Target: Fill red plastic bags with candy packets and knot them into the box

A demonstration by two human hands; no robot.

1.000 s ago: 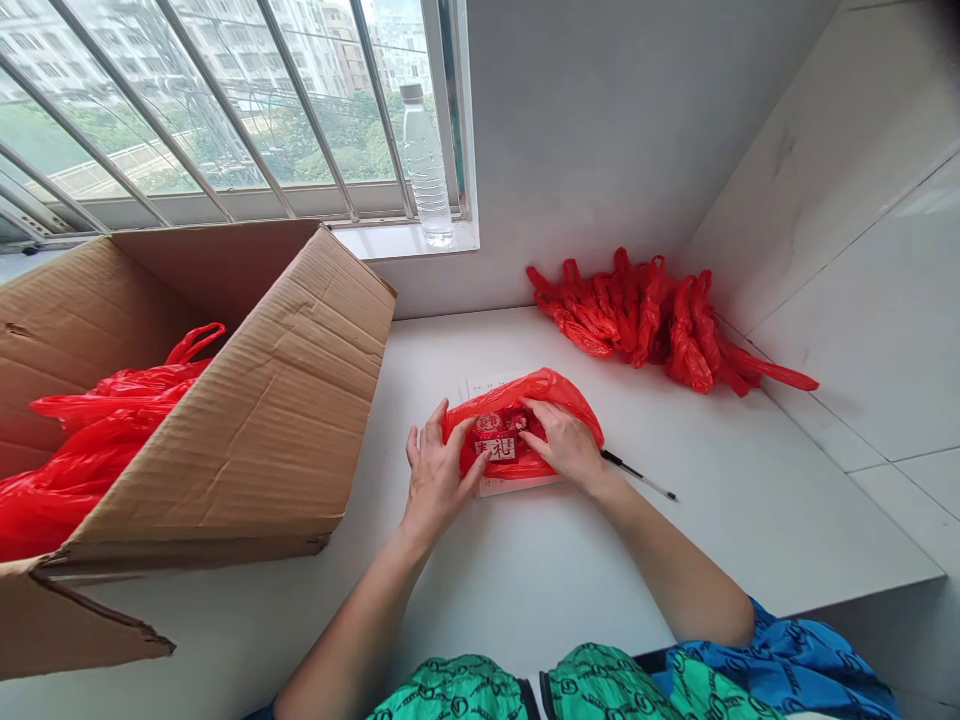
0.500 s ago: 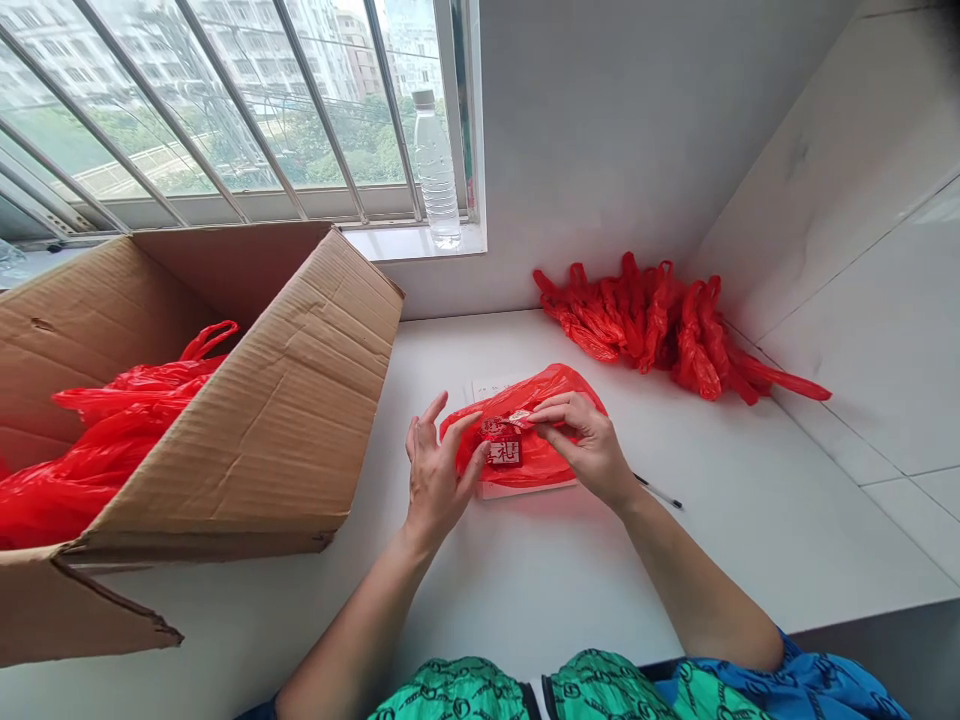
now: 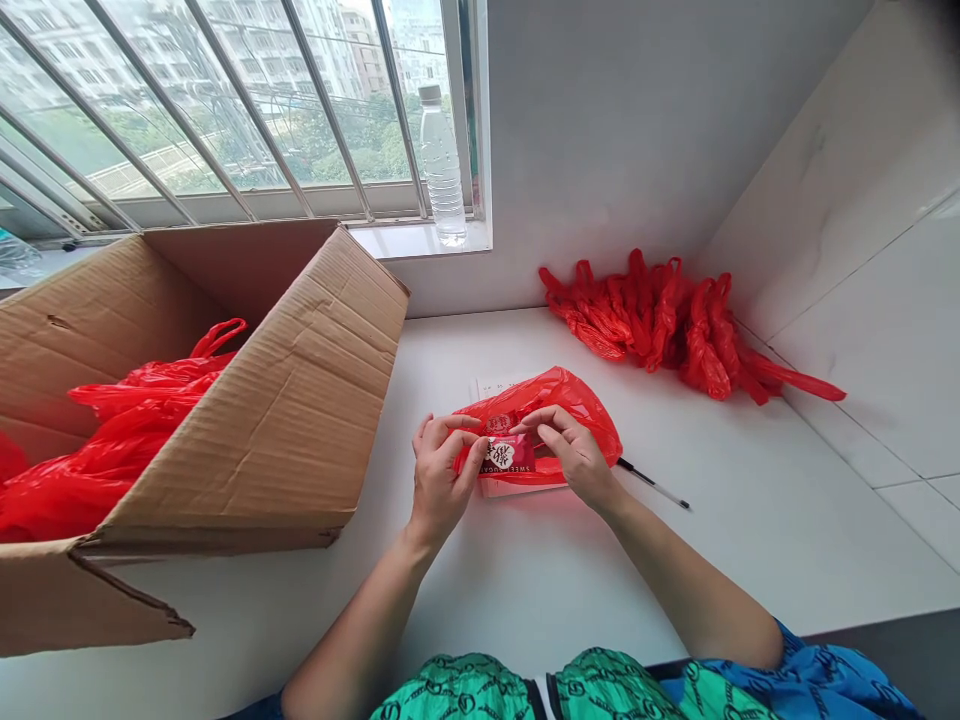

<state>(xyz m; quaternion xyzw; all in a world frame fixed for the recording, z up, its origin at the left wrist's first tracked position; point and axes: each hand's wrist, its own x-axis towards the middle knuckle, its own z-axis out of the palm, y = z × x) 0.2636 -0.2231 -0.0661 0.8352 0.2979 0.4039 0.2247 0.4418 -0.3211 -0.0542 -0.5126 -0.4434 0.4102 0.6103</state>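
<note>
A small dark red packet (image 3: 511, 456) with white characters and the words "SWEET SUGAR" lies over a red plastic bag (image 3: 581, 400). My left hand (image 3: 444, 475) pinches the left end of this packet between thumb and fingers. Bent over the packet's upper right end, the fingers of my right hand (image 3: 576, 452) are closed on it. Another red wrapper (image 3: 499, 424) with printed characters shows behind it, at the bag. Under the bag, a pale printed sheet or booklet (image 3: 495, 489) is mostly covered. The bag's inside is largely hidden.
A large open cardboard box (image 3: 300, 400) with red plastic bags (image 3: 142, 430) inside stands to the left. Several bunched red bags (image 3: 660, 320) lie by the back wall. A pen (image 3: 656, 485) rests to the right, and a water bottle (image 3: 444, 175) stands on the windowsill.
The packet with "SWEET SUGAR" now shows between my hands, where a packet with a large white character panel showed before. My left fingers have closed from a spread pose.
</note>
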